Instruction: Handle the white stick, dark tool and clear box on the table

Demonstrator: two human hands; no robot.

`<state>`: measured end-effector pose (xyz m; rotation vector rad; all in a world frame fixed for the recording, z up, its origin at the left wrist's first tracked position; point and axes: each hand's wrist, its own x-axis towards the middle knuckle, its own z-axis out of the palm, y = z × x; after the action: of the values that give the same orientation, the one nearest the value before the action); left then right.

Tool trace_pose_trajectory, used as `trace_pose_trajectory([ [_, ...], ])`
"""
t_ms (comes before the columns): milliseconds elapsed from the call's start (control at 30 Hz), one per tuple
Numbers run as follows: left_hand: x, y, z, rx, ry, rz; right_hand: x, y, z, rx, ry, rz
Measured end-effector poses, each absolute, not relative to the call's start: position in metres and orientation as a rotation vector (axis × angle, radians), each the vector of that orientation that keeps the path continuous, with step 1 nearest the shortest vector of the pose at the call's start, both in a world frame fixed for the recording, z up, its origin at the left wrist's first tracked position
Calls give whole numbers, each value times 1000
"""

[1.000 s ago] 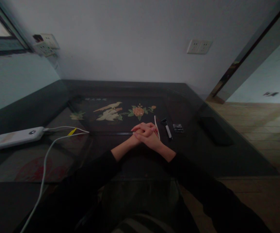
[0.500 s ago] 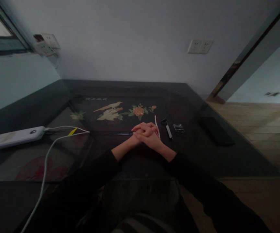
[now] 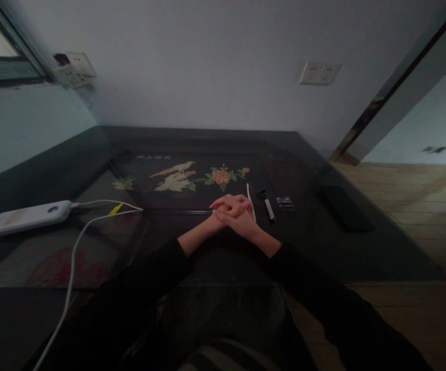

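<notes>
My left hand [image 3: 220,218] and my right hand [image 3: 243,223] are clasped together over the dark table [image 3: 304,252], fingers interlaced and closed. No object shows in either of them. A thin white curved strip [image 3: 249,192] lies just beyond my right hand, partly hidden by it; its kind cannot be made out. To the right of the hands lies a razor [image 3: 268,207] with a black head and a pale handle. Beside the razor is a small clear pack [image 3: 285,203] that looks like spare razor blades.
A white power bank [image 3: 26,218] with a white cable [image 3: 73,257] lies at the left; a yellow tag [image 3: 115,209] is on the cable. At the right rests a flat black object [image 3: 344,208]. Behind the table rises a wall with sockets [image 3: 319,73].
</notes>
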<state>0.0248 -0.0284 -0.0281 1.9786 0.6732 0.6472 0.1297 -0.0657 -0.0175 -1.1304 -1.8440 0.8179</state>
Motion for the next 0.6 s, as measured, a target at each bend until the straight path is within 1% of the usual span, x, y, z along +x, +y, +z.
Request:
trace_pose_trajectory([
  [300,32,-25,-34,1717,681,723,130,-64,-21,-1108,-1853,790],
  [600,27,-22,-35,1818,714,667,130,-64,-20,-1092,-1840,793],
])
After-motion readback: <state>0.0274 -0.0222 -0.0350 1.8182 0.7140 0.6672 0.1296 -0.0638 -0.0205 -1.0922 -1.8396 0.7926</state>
